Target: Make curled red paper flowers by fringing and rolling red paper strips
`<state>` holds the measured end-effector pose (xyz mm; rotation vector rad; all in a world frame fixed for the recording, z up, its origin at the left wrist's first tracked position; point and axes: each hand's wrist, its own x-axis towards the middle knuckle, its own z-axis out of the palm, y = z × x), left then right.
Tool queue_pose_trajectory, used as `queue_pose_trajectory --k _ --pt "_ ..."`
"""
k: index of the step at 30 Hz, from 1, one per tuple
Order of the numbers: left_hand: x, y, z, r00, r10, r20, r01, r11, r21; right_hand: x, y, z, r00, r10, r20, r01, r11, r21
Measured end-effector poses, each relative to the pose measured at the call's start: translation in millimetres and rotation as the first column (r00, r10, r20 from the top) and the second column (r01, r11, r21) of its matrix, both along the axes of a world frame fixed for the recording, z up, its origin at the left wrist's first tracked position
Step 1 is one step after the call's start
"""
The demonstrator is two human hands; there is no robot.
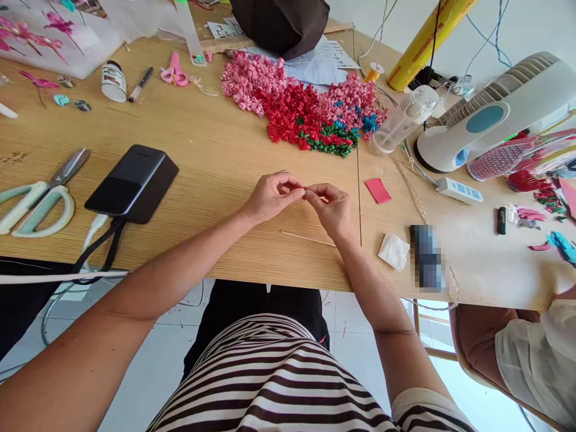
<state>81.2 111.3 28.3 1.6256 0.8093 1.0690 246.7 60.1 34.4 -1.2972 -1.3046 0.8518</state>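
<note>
My left hand (270, 197) and my right hand (328, 210) meet above the wooden table (211, 150), their fingertips pinching a tiny red paper piece (304, 195). Most of that piece is hidden by my fingers. A thin wooden stick (306, 238) lies on the table just below my hands, not touched by them. To the right of my right hand lies a flat red paper square (378, 191). Farther up, a heap of curled pink, red and green paper florets (297, 108) lies beyond my hands.
Mint-handled scissors (40, 201) and a black power bank (132, 183) lie to the left. Pink scissors (174, 71) and a glue bottle (114, 81) lie at the back. A white fan (490, 114), power strip (459, 191) and paper scraps fill the right. A seated person's sleeve (540, 360) shows lower right.
</note>
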Motion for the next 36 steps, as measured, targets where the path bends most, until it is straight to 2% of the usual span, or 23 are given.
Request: queue_pose_trajectory --k 9,19,30,36 --pt "-2.1 2.6 -2.4 0.992 -0.117 0.043 0.123 0.976 -0.18 1.5 3.2 -10.8 0.995 0.04 -0.093 -0.047 0.997 -0.065" --pt "-4.4 2.8 -0.1 0.994 -0.103 0.02 0.105 0.967 -0.23 5.9 4.4 -12.5 0.994 0.101 -0.049 -0.105 0.99 -0.098" --pt "-7.3 4.7 -3.4 0.972 -0.209 0.112 0.236 0.904 -0.358 11.7 1.4 -3.4 0.973 0.115 0.2 -0.11 0.993 -0.039" --pt "-10.5 5.4 -0.8 0.958 -0.268 0.101 0.285 0.864 -0.415 18.4 1.7 -0.1 0.882 0.157 0.444 -0.22 0.971 0.093"
